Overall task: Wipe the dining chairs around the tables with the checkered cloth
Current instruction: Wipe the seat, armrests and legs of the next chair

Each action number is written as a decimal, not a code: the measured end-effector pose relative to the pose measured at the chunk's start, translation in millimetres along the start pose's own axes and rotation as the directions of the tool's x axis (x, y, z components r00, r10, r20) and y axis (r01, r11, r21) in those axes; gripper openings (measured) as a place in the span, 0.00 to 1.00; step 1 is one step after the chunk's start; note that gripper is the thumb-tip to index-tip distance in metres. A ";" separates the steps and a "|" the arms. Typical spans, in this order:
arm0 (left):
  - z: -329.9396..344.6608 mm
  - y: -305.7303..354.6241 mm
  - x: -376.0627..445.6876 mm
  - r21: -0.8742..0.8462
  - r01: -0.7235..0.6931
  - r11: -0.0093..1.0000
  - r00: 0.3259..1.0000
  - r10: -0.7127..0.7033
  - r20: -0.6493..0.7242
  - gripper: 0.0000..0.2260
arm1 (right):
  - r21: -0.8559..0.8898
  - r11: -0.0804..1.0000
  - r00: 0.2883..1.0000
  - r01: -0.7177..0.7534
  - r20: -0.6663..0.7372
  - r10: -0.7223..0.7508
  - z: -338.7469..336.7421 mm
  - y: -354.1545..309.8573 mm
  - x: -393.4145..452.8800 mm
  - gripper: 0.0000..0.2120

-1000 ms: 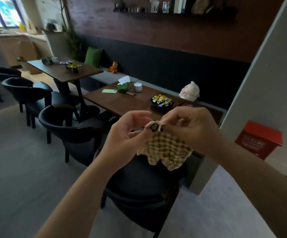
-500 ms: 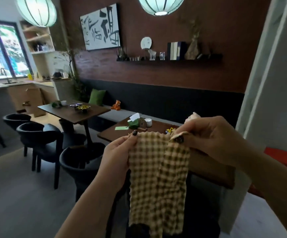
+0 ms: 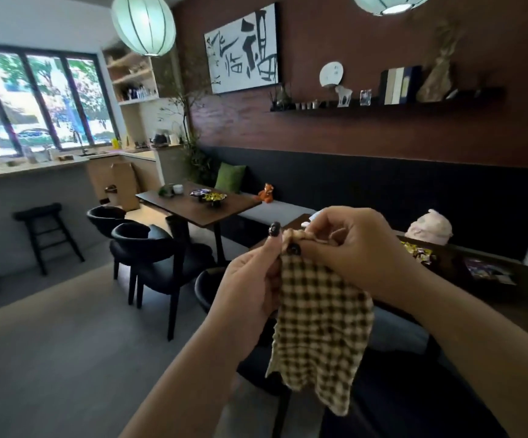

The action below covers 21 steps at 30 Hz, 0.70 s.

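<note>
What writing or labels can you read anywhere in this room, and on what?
None can be read for certain.
Wall painting: bold black brush strokes like calligraphy, not legible.
Round white plate on the shelf: tiny dark marks, too small.
Book spines: no text visible.
Checkered cloth: pattern only.

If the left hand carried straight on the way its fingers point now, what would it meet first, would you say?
The left hand points up and rightward at the right hand, both pinching the top edge of the checkered cloth. It would probably meet the right hand's fingers first; they look almost touching, though depth is unclear.
</note>
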<state>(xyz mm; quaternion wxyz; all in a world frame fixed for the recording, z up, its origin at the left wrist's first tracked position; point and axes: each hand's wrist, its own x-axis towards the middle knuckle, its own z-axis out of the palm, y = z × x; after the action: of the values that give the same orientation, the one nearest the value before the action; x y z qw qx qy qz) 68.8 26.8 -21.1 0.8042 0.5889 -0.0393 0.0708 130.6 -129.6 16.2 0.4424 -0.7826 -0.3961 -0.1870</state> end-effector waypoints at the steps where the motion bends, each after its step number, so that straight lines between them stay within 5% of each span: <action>1: -13.1 1.1 2.3 0.014 -0.021 1.000 1.000 0.020 0.017 0.15 | 0.004 1.000 1.000 0.003 0.010 -0.003 10.0 0.5 8.6 0.07; 6: -69.9 -3.7 34.4 0.077 -0.029 0.997 0.998 0.033 -0.050 0.14 | 0.175 0.977 0.976 -0.118 0.203 0.081 50.4 22.5 55.8 0.17; 11: -120.8 0.7 108.3 0.119 -0.007 0.993 0.994 0.020 -0.110 0.13 | 0.188 0.971 0.866 -0.148 0.500 0.035 66.3 77.1 104.5 0.08; 16: -148.2 7.6 199.6 0.094 -0.049 0.994 0.995 0.057 -0.081 0.08 | -0.042 0.997 0.946 0.064 0.321 -0.047 78.8 127.3 168.2 0.13; 21: -174.2 14.7 269.9 0.068 -0.090 0.994 0.995 0.093 -0.045 0.08 | -0.203 0.968 0.979 0.147 0.168 -0.113 92.6 151.7 231.6 0.08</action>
<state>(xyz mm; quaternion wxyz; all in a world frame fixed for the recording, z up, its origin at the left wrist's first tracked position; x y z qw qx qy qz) 329.3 215.3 -20.6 0.7811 0.6106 -0.0445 0.1231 387.1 8.7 32.7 0.3103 -0.8101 -0.4574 -0.1959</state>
